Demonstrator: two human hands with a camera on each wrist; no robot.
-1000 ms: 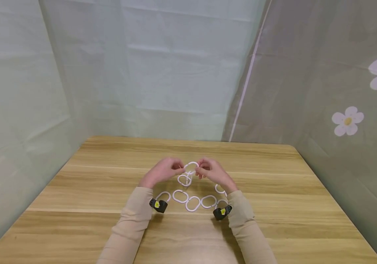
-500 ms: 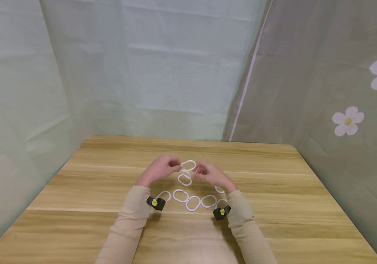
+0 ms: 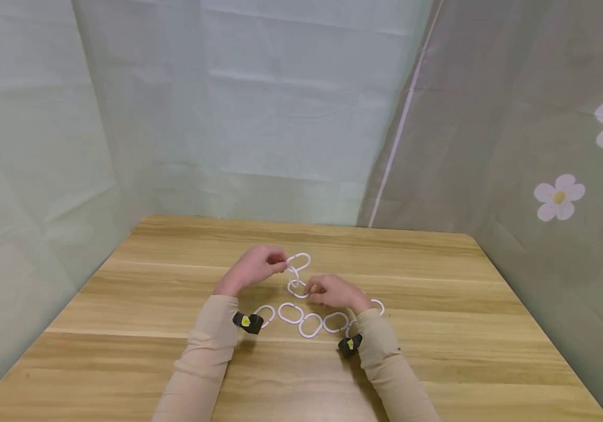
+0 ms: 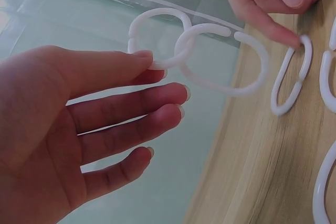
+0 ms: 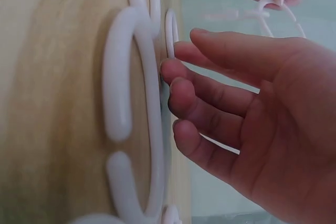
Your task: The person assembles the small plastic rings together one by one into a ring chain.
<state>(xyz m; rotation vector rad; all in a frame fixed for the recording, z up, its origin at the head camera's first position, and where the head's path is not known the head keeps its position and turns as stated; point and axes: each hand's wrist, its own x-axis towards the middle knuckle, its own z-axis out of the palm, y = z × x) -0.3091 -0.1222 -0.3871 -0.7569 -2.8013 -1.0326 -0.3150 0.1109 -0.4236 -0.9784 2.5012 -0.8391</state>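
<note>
White link (image 4: 160, 12) pinched in the left hand (image 3: 255, 269).
Right hand (image 3: 335, 291), its grip loose, touches another link (image 4: 282, 77) lying well in from the wooden table's far edge (image 3: 333, 227).

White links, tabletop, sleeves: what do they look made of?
Links: probably rigid plastic, smooth with a soft gloss; uniformly white, rounded section, blunt ends at the gap.
Tabletop: wood or wood-look laminate, satin; long grain streaks and a faint sheen near the front. The look can't separate the two.
Sleeves: thin fabric, matte; soft creases, fiber unclear.
</note>
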